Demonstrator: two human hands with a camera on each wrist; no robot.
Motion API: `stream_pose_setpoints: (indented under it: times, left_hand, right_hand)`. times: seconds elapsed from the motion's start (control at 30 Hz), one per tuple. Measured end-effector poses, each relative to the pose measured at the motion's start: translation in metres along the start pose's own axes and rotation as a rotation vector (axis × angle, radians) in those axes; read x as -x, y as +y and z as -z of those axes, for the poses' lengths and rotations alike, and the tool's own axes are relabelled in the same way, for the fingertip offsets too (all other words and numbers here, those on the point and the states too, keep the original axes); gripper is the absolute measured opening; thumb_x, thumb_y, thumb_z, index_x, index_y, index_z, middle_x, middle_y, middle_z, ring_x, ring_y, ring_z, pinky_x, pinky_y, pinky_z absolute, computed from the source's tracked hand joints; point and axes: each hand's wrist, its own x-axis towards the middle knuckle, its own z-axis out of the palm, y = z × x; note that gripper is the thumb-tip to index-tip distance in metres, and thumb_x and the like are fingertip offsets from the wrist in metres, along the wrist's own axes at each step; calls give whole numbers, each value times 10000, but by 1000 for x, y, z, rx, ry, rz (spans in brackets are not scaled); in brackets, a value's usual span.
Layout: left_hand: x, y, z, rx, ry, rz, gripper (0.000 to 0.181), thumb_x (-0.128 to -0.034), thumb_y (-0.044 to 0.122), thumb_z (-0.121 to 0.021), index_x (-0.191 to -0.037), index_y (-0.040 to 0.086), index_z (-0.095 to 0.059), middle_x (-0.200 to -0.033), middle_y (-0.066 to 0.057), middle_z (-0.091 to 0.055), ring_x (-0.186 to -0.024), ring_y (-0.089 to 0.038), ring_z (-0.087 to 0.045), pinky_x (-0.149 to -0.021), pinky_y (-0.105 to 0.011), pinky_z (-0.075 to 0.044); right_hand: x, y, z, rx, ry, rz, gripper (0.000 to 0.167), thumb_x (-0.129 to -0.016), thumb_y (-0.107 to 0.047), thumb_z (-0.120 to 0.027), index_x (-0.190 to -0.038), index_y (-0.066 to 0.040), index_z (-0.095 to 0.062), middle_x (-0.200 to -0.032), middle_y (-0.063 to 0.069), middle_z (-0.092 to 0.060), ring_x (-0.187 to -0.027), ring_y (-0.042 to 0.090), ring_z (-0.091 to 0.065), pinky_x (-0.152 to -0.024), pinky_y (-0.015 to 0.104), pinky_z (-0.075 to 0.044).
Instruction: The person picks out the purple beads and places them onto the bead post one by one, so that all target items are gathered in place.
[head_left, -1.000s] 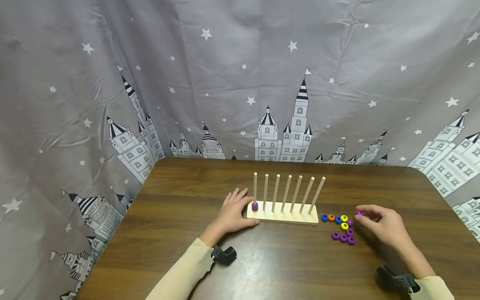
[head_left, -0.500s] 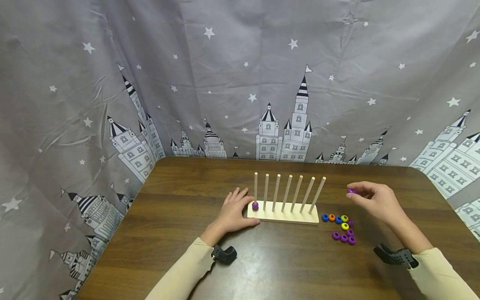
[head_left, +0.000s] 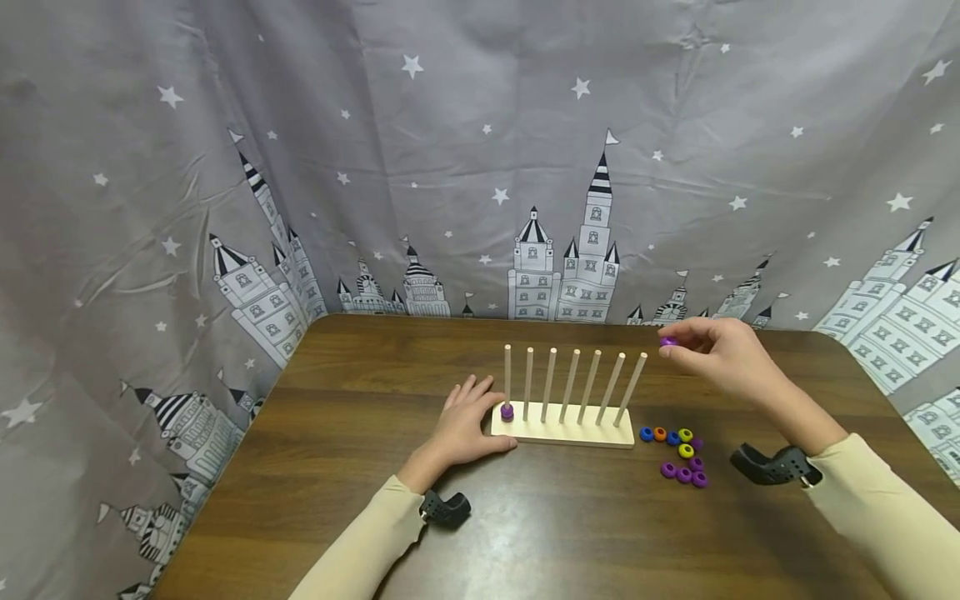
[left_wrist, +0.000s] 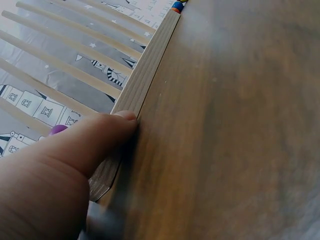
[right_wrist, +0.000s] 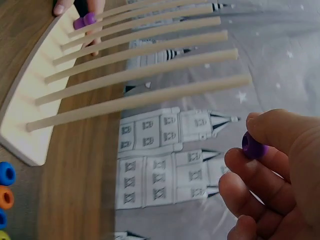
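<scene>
A pale wooden peg stand (head_left: pixel 562 432) has a row of several upright pegs. Two purple beads (right_wrist: pixel 85 21) are stacked low on its leftmost peg. My left hand (head_left: pixel 467 423) rests at the stand's left end with its fingers spread straight; in the left wrist view its thumb (left_wrist: pixel 95 140) presses the front edge of the base. My right hand (head_left: pixel 723 354) is raised to the right of the pegs. Between its thumb and index finger it pinches a purple bead (right_wrist: pixel 254 146), whose hole shows in the right wrist view.
To the right of the stand lie loose beads on the brown wooden table (head_left: pixel 570 525): blue (head_left: pixel 647 434), orange (head_left: pixel 660 434), yellow (head_left: pixel 686 451) and several purple (head_left: pixel 684 475). A grey curtain (head_left: pixel 450 167) printed with castles and stars hangs behind the table.
My right hand has lifted the purple bead from near the loose beads and carried it up and to the left, towards the pegs. The left hand and the stand have stayed in place.
</scene>
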Motion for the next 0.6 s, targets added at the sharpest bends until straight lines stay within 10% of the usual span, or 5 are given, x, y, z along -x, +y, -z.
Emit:
stream_pose_setpoints:
  times: [0.6]
  left_hand:
    - [0, 3, 1, 0, 1, 8, 732, -748, 496, -811, -1354, 129, -628, -1615, -203, -398, -1543, -464, -248, -1274, -626, -137]
  right_hand:
    - [-47, -51, -12, -16, -95, 108, 196, -896, -175, -758, -1070, -88, -782, -931, 47, -788, -786, 91, -646, -679, 190, -520]
